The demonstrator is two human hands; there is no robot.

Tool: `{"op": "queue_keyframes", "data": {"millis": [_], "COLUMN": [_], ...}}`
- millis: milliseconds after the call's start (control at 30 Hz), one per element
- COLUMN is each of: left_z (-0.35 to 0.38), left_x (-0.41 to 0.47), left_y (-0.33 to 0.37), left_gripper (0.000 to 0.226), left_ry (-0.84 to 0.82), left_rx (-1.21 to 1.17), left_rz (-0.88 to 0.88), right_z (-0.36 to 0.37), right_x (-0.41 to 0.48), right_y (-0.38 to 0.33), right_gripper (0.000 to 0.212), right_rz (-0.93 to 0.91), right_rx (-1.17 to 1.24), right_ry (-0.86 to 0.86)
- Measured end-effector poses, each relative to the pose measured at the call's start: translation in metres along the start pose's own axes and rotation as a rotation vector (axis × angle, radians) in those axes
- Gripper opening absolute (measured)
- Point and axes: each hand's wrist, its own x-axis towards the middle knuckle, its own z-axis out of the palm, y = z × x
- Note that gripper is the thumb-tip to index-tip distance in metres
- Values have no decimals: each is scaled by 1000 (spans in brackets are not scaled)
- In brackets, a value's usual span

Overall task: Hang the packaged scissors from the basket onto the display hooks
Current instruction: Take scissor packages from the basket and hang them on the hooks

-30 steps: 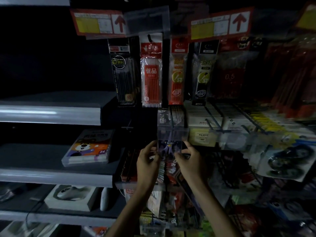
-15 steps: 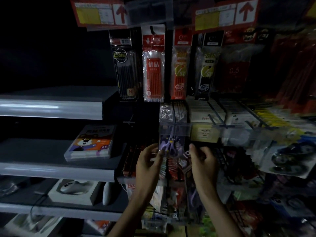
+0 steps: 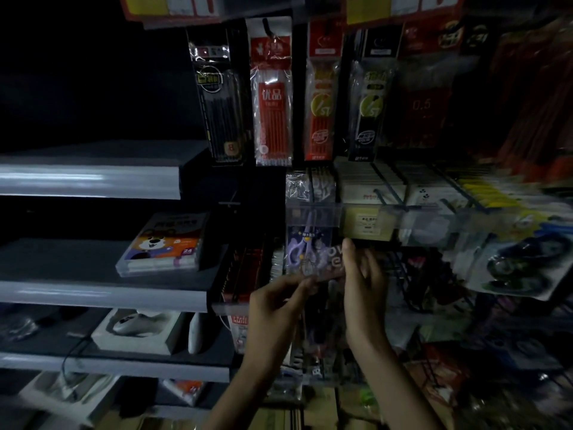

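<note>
As both hands slid lower, scissors pack (image 3: 305,252): hung under the clear strip (image 3: 313,214), seemingly hooked.
Left hand (image 3: 273,302): pinched its bottom edge.
Right hand (image 3: 362,280): curled against its right side; grip unclear.

Purple packaged scissors (image 3: 302,252), upright, blades up.

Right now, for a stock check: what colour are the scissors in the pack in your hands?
The scissors are pale purple, yellow pivot; head view.
</note>
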Motion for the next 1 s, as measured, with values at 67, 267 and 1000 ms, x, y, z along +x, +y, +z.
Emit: {"op": "queue_keyframes", "data": {"millis": [67, 267, 1000], "left_z": [-4, -8, -8], "left_x": [3, 14, 32], "left_y": [0, 5, 44], "left_gripper": [14, 15, 16], "left_ry": [39, 29, 67], "left_rx": [-31, -68, -122], "left_rz": [-11, -58, 59], "right_z": [-9, -26, -46], "right_x": [-1, -1, 1], "right_y": [2, 7, 23], "right_gripper": [43, 10, 18], "right_rz": [-1, -44, -3], "right_rx": [-55, -60, -106], "right_ry": [-90, -282, -55]}}
